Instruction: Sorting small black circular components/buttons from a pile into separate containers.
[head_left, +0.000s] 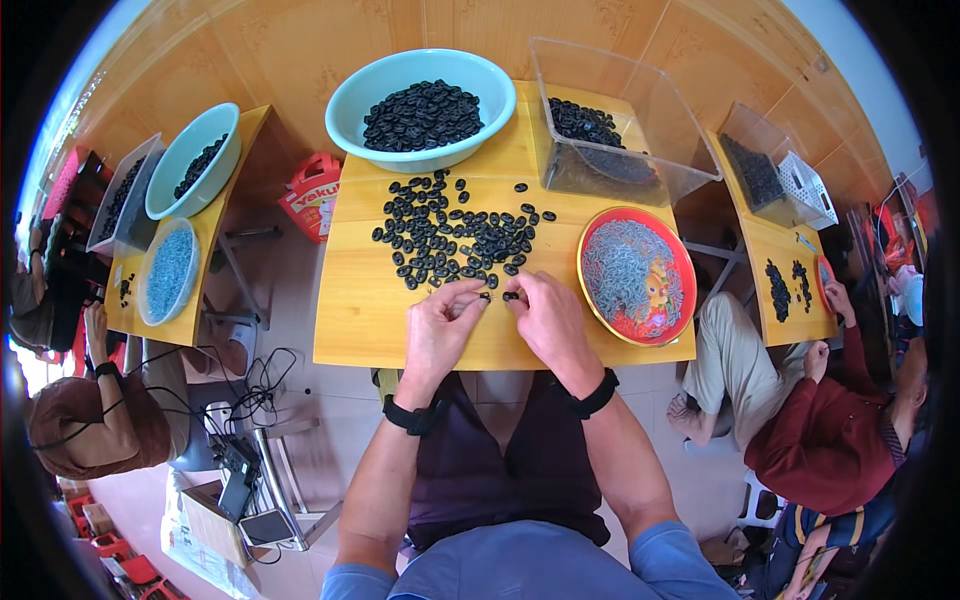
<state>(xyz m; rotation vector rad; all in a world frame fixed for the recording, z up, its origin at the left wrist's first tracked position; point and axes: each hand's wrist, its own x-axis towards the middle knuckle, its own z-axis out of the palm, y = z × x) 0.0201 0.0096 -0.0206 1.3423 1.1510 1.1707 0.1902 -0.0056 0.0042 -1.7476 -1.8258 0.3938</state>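
Note:
Both of my hands are close together at the near part of the yellow table (350,320). My left hand (445,325) is closed in a pinch, with a small black oval piece (486,296) at its fingertips. My right hand (550,320) also pinches a small black oval piece (510,296), a short gap away from the left one. Fingers partly cover both pieces. Just beyond my hands lies a loose spread of black oval pieces (420,230). To the right of my right hand stands a red round tray (688,280) of small grey metal pieces (618,270).
Behind the spread stand a light blue basin (345,110) of black pieces and a clear plastic bin (660,175) holding more. Co-workers sit at a left table (200,270) and a right table (770,250). Cables (260,390) hang beside a metal stand on my left.

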